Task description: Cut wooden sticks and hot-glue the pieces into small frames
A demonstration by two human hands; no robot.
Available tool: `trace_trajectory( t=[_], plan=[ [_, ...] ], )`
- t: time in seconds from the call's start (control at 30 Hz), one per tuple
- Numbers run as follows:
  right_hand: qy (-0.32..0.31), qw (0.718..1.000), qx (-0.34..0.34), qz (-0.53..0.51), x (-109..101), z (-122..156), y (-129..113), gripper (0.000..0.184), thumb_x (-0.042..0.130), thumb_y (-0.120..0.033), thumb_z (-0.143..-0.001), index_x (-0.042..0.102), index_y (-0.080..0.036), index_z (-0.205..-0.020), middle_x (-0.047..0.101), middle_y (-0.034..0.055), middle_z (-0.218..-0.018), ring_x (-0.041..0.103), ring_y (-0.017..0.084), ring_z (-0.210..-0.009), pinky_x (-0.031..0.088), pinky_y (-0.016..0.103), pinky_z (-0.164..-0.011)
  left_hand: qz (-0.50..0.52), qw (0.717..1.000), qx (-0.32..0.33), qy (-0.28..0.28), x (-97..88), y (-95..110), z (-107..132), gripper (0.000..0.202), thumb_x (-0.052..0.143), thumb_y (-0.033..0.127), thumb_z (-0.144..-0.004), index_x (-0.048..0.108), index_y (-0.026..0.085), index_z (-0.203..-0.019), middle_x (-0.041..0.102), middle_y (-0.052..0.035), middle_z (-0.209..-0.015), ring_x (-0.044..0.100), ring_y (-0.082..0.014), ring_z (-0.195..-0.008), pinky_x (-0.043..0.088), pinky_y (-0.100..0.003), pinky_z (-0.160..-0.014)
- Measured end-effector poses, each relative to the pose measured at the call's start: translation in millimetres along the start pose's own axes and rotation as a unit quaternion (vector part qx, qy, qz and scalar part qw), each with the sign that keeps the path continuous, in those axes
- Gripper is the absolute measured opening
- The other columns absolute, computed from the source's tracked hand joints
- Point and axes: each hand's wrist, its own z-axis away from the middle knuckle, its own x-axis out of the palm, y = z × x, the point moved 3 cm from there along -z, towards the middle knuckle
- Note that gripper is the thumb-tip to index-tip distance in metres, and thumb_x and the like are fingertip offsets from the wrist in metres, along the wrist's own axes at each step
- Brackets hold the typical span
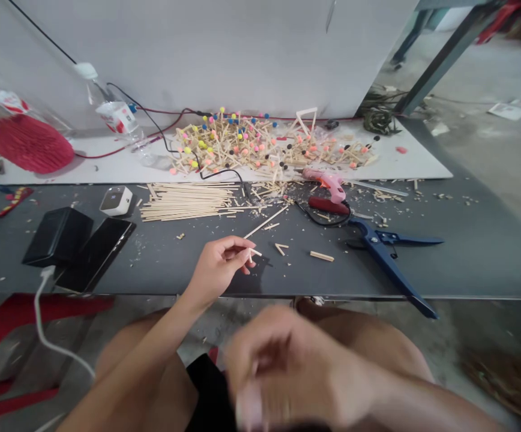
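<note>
My left hand (pixel 219 264) is closed in a pinch above the front of the table. Between its thumb and forefinger are short pale wooden stick pieces (pixel 255 252) that seem to meet at an angle. Just beyond the fingertips lies one long thin stick (pixel 267 222). To the right of them rests a small V-shaped stick piece (pixel 281 248), and farther right a short bundle of sticks (pixel 322 256). My right hand (pixel 292 372) is raised near the camera, in front of the table edge. Motion smears its fingers, so whether it holds anything is unclear.
Long wooden sticks (pixel 188 201) lie in a pile behind my left hand. Behind them is a heap of small stick pieces with coloured balls (pixel 242 141). A pink glue gun (pixel 328 183) and blue-handled cutters (pixel 391 264) lie right; a phone (pixel 96 255) and black box (pixel 57 236) left.
</note>
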Motion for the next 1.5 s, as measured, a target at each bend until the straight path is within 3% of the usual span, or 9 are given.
trace_trajectory(
  t=[0.07,0.17,0.23,0.33,0.63,0.83,0.93,1.33,1.5],
  plan=[
    [0.2,0.97,-0.016,0.137,-43.0,3.3,-9.9,0.029,0.064,-0.044,-0.087,0.065,-0.017,-0.075,0.061,-0.0004,-0.066,0.053,0.01,-0.057,0.041,0.024,-0.056,0.004,1.0,0.003,0.0,-2.6,-0.9,0.9,0.016,0.067,0.023,-0.082,0.071,0.012,-0.093,0.069,-0.004,-0.069,0.062,-0.0122,-0.058,0.053,-0.026,-0.06],
    [0.404,0.799,0.027,0.443,-104.3,26.0,-14.5,0.006,0.067,-0.026,-0.08,0.069,-0.02,-0.08,0.068,0.0019,-0.077,0.06,0.017,-0.072,0.041,0.028,-0.066,0.017,1.0,0.009,0.0,-5.6,-2.2,3.5,0.016,0.069,0.024,-0.081,0.071,0.013,-0.093,0.068,-0.0045,-0.07,0.064,-0.0137,-0.061,0.054,-0.025,-0.058],
    [0.439,0.701,0.089,0.555,-136.5,42.0,-5.7,0.012,0.069,-0.021,-0.075,0.07,-0.021,-0.086,0.07,0.0034,-0.083,0.062,0.02,-0.078,0.04,0.03,-0.069,0.021,1.0,0.011,0.002,-6.7,-2.6,5.3,0.016,0.069,0.021,-0.08,0.071,0.013,-0.094,0.068,-0.0051,-0.075,0.067,-0.0147,-0.066,0.055,-0.025,-0.058],
    [0.413,0.654,0.151,0.616,-166.0,55.0,14.8,0.016,0.07,-0.023,-0.073,0.069,-0.021,-0.088,0.07,0.0035,-0.084,0.063,0.021,-0.078,0.038,0.029,-0.066,0.021,1.0,0.017,-0.001,-6.5,-1.8,6.9,0.017,0.069,0.018,-0.079,0.072,0.013,-0.095,0.068,-0.0052,-0.079,0.067,-0.0144,-0.067,0.054,-0.023,-0.056],
    [0.368,0.649,0.168,0.644,-150.4,28.3,21.7,0.017,0.046,-0.012,-0.089,0.063,-0.017,-0.093,0.068,0.0121,-0.092,0.063,0.023,-0.083,0.035,0.03,-0.067,0.016,0.998,0.06,-0.009,-1.0,0.8,8.0,0.017,0.069,0.027,-0.082,0.073,0.013,-0.091,0.073,-0.0087,-0.083,0.068,-0.0156,-0.068,0.055,-0.024,-0.054],
    [0.389,0.796,0.042,0.462,-118.3,6.7,-2.7,0.009,0.056,-0.027,-0.089,0.06,-0.021,-0.084,0.068,0.0016,-0.075,0.06,0.016,-0.065,0.04,0.027,-0.063,0.058,0.994,0.096,0.018,-6.7,6.6,10.6,0.021,0.075,0.033,-0.078,0.074,0.013,-0.085,0.072,-0.0073,-0.071,0.067,-0.0162,-0.063,0.056,-0.026,-0.053],
    [0.386,0.831,-0.002,0.399,-107.4,-0.9,-8.5,0.011,0.058,-0.031,-0.087,0.061,-0.022,-0.081,0.069,-0.0001,-0.073,0.061,0.015,-0.062,0.041,0.027,-0.061,0.068,0.992,0.105,0.035,-10.9,6.2,10.4,0.021,0.078,0.034,-0.076,0.074,0.013,-0.082,0.071,-0.0067,-0.069,0.066,-0.0155,-0.061,0.056,-0.026,-0.054],
    [0.405,0.848,-0.079,0.331,-103.8,-10.0,-1.9,0.025,0.065,-0.042,-0.081,0.072,-0.018,-0.084,0.07,0.0034,-0.074,0.059,0.015,-0.063,0.046,0.027,-0.058,0.113,0.985,0.115,0.063,-9.4,2.8,8.2,0.026,0.079,0.035,-0.073,0.073,0.013,-0.086,0.073,-0.0065,-0.074,0.068,-0.0169,-0.068,0.057,-0.029,-0.063],
    [0.493,0.825,-0.16,0.226,-123.8,8.9,-13.5,0.033,0.076,-0.044,-0.071,0.074,-0.015,-0.086,0.07,0.006,-0.077,0.063,0.018,-0.068,0.054,0.032,-0.063,-0.044,0.995,0.089,0.034,-12.2,-3.1,-0.1,0.016,0.072,0.03,-0.076,0.072,0.014,-0.078,0.069,-0.0054,-0.065,0.063,-0.0158,-0.059,0.051,-0.027,-0.055]
  ],
)
